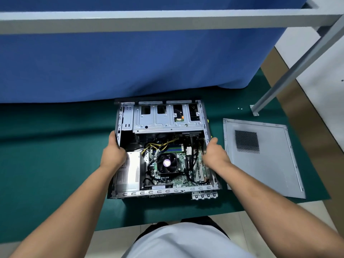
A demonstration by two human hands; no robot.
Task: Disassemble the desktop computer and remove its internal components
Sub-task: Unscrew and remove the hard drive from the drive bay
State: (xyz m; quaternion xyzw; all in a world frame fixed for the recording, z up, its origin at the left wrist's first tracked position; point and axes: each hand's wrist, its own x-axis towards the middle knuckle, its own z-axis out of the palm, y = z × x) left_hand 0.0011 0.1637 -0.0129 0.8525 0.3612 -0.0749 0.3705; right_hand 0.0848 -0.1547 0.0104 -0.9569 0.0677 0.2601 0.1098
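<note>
An open desktop computer case lies on its side on a green mat, its inside facing up. Inside I see a black CPU fan, a green motherboard, a grey power supply at the left, yellow and black cables and a silver drive cage at the far end. My left hand grips the case's left wall. My right hand grips its right wall.
The removed grey side panel lies flat on the green mat to the right of the case. Two small screws lie by a grey metal frame leg. A blue cloth hangs behind the case.
</note>
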